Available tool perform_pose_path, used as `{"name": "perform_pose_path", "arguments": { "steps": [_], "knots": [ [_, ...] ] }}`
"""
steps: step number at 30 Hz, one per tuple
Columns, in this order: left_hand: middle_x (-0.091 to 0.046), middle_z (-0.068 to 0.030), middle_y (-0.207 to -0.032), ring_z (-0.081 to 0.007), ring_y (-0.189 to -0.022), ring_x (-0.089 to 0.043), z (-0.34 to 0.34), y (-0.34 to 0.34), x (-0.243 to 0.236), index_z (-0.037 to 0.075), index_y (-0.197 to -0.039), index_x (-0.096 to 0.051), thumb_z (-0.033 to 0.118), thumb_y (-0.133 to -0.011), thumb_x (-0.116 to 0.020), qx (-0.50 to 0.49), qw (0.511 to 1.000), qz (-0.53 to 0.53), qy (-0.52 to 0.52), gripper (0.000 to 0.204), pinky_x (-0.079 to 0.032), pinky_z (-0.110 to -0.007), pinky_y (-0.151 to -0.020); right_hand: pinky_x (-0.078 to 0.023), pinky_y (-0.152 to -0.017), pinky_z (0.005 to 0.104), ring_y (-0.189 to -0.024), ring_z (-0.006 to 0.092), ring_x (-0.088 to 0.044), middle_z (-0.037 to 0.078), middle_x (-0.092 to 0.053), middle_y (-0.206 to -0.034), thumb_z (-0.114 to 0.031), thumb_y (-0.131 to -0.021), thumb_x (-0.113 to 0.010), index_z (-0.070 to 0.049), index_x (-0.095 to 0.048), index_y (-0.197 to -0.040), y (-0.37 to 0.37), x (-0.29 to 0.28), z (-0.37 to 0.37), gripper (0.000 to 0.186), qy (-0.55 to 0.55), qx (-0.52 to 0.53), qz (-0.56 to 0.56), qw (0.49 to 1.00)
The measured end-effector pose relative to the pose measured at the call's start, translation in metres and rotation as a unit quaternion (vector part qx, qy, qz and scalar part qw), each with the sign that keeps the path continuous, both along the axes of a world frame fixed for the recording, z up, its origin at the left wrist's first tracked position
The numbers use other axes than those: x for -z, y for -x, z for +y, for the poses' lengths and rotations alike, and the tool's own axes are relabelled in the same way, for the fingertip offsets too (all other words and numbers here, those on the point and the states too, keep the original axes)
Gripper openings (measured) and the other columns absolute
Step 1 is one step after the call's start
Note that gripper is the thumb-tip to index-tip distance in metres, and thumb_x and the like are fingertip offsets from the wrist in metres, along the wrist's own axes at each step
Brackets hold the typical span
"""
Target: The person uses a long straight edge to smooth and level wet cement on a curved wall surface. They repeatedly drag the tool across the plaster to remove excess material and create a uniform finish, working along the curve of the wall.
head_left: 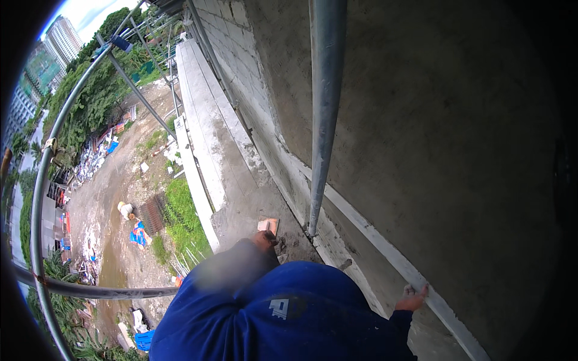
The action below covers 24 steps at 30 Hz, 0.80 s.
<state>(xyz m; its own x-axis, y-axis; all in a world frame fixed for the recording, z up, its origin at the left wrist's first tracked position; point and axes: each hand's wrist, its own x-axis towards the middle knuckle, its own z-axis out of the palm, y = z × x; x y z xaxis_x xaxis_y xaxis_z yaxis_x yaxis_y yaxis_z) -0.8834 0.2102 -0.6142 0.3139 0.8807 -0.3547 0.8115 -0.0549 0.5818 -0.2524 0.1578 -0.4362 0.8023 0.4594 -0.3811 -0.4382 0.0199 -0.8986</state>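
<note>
My right hand (415, 296) is closed on a long pale straight strip (373, 234) that runs diagonally along the grey plastered wall (433, 132). My left hand is not in view. On the dusty plank walkway (235, 174), just beyond my blue-clad belly, lies a small flat pinkish plastering float (270, 224); a dark brown shape beside it, seemingly my foot, is partly hidden by my body and a blurred patch.
An upright steel pole (325, 108) stands beside the wall. Tubular rails (42, 198) edge the scaffold on the left, above a drop to muddy ground with weeds, rubble and tarps. Unplastered blockwork (226, 54) continues ahead; trees and tall buildings stand beyond.
</note>
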Motion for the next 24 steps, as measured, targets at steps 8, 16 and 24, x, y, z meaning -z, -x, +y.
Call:
{"name": "perform_pose_path", "arguments": {
  "steps": [8,16,24],
  "knots": [
    [-0.069,-0.0143,-0.108,-0.0326,-0.098,-0.068,0.130,0.063,-0.018,0.010,-0.113,-0.064,0.021,-0.091,-0.060,-0.063,0.985,-0.119,0.108,0.025,-0.056,-0.042,-0.082,-0.046,-0.060,0.0320,-0.064,0.0176,-0.059,0.003,-0.068,-0.089,-0.037,-0.094,-0.068,-0.010,-0.065,-0.108,0.035,0.014,0.014,0.031,-0.019,0.121,-0.047,0.991],
    [-0.065,-0.0089,-0.115,-0.0299,-0.107,-0.068,0.261,0.123,-0.025,0.013,-0.126,-0.057,0.022,-0.099,-0.060,-0.116,0.911,-0.188,0.349,0.028,-0.056,-0.041,-0.081,-0.051,-0.080,0.0381,-0.087,0.0276,-0.067,0.014,-0.072,-0.098,-0.035,-0.093,-0.071,0.002,-0.067,-0.110,0.062,0.006,0.067,0.041,0.069,0.343,-0.178,0.920],
    [-0.063,-0.0081,-0.111,-0.0228,-0.099,-0.064,0.361,0.059,-0.217,0.006,-0.117,-0.059,0.015,-0.096,-0.063,0.164,0.922,-0.332,0.116,0.024,-0.054,-0.033,-0.082,-0.049,-0.091,0.0431,-0.105,0.0397,-0.067,0.026,-0.070,-0.111,-0.041,-0.094,-0.067,0.005,-0.063,-0.118,0.039,0.027,0.072,0.052,0.162,0.468,-0.160,0.854]
  ]
}}
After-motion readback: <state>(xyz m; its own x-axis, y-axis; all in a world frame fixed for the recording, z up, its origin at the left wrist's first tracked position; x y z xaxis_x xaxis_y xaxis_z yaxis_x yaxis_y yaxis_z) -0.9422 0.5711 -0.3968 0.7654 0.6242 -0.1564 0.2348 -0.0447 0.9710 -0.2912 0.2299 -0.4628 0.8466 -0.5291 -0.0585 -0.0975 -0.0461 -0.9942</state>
